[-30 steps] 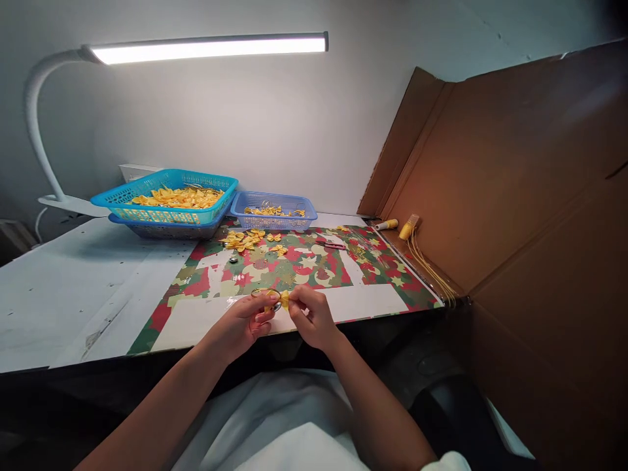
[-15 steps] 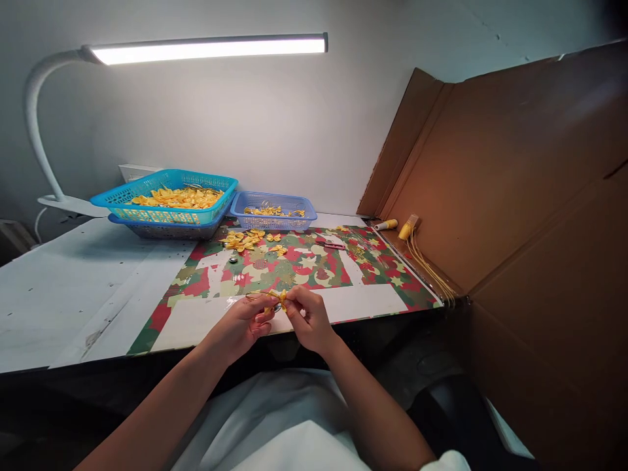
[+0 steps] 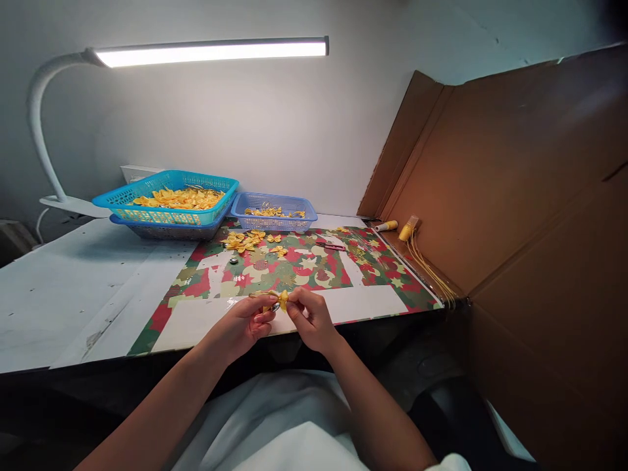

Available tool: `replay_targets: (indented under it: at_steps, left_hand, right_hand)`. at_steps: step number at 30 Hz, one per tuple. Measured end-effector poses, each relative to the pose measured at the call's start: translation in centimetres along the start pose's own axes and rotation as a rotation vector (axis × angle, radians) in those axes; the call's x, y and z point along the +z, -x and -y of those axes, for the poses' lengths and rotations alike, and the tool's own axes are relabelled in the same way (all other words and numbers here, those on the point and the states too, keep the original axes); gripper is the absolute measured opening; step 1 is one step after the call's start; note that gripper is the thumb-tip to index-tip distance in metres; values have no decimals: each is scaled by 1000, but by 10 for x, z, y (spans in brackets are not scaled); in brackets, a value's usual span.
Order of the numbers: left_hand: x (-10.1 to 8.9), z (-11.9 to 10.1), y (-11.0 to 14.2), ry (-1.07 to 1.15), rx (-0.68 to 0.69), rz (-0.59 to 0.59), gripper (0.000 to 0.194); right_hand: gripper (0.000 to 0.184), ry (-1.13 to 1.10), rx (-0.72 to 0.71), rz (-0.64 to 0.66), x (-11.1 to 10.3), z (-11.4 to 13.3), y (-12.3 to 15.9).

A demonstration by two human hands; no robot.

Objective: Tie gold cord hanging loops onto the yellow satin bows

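Over the table's front edge, both my hands are closed on one small yellow ribbon bow point(image 3: 283, 299). My left hand point(image 3: 250, 318) pinches its left side, with a thin golden cord loop point(image 3: 260, 294) running out above the fingers. A small round silvery piece point(image 3: 275, 307) shows by the left fingertips; whether it is fixed to the bow I cannot tell. My right hand point(image 3: 312, 318) grips the bow's right side between thumb and forefinger. Beyond the hands, several yellow bows point(image 3: 240, 242) lie on the patterned sheet point(image 3: 265, 265), near a small round metal piece point(image 3: 233, 260).
At the back left, a turquoise basket point(image 3: 171, 216) of yellow bows sits on a blue one. Beside it is a smaller periwinkle basket point(image 3: 275, 224). Small red snips point(image 3: 331, 246) lie mid-table. Spools point(image 3: 407, 229) and yellow cords point(image 3: 432, 265) lie along the cardboard wall point(image 3: 530, 176). A lamp point(image 3: 210, 52) hangs above.
The fingers have shifted slightly on the bow, which now shows more fully between the hands. The cord loop looks flatter. The rest of the table is unchanged.
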State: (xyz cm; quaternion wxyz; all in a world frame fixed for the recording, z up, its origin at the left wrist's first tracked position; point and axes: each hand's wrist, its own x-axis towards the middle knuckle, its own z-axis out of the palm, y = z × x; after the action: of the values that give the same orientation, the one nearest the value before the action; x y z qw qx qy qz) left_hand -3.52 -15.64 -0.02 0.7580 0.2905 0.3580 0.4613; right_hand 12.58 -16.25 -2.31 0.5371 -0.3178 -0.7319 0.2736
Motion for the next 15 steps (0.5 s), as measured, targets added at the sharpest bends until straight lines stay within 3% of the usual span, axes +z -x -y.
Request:
replay_targets:
  at_steps: [15]
  left_hand:
    - [2,0,1,-44,13,3,21]
  right_hand:
    - [18,157,-99,259,-25,17,-21]
